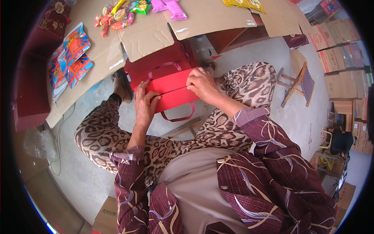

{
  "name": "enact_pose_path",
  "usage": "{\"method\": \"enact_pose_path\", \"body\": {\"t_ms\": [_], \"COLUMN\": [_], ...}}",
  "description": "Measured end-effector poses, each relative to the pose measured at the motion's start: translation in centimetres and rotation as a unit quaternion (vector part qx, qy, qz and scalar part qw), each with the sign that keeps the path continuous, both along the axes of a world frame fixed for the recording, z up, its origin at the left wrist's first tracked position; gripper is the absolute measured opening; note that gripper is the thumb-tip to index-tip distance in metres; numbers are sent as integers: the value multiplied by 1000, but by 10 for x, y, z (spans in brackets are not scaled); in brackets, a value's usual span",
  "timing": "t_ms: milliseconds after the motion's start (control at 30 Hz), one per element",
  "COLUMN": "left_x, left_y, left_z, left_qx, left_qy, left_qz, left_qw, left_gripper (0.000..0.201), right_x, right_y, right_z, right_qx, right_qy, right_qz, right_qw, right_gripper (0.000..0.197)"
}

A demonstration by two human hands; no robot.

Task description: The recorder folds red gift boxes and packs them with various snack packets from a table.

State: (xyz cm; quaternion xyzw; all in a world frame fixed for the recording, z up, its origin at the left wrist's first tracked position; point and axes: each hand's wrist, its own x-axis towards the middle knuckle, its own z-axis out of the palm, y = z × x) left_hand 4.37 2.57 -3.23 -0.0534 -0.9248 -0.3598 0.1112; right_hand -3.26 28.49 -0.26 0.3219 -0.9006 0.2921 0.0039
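A red gift box (145, 64) stands between my knees at the edge of the cardboard-covered table. Two bright red flaps (174, 98) meet along a seam on its top. My left hand (145, 103) grips the left end of these flaps, thumb on the near flap and fingers at the far one. At the right end, my right hand (203, 84) pinches the flaps near the seam, its fingertips partly hidden. One dark red ribbon handle (180, 118) loops out on the near side. Another ribbon handle (165, 69) lies beyond the far flap.
Cardboard sheets (212, 19) cover the table ahead. Small wrapped snacks (120, 15), purple packets (175, 9) and yellow packets (245, 4) lie on it, with blue-and-red pouches (74, 50) at left. A small folding stool (300, 84) stands right; stacked cartons (339, 58) line the wall.
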Motion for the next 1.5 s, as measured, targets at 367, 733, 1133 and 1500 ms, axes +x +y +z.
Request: {"method": "enact_pose_path", "body": {"t_ms": [367, 733, 1133, 1500], "left_x": [-2, -2, -2, -2], "left_y": [-5, -7, -5, -3], "left_z": [-6, -5, -10, -11], "left_qx": [4, -21, 0, 13], "left_qy": [-11, 8, -17, -46], "left_qz": [16, 14, 9, 49], "left_qw": [1000, 1000, 1000, 998], "left_gripper": [15, 15, 16, 40], "right_x": [-2, 0, -3, 0], "right_y": [36, 34, 36, 28], "right_z": [-40, -39, -43, -44], "right_qx": [-119, -160, -156, -151], "right_qy": [-188, -217, -246, -200], "right_qz": [-201, -171, -181, -215], "right_qw": [954, 948, 939, 944], "right_gripper": [20, 14, 15, 28]}}
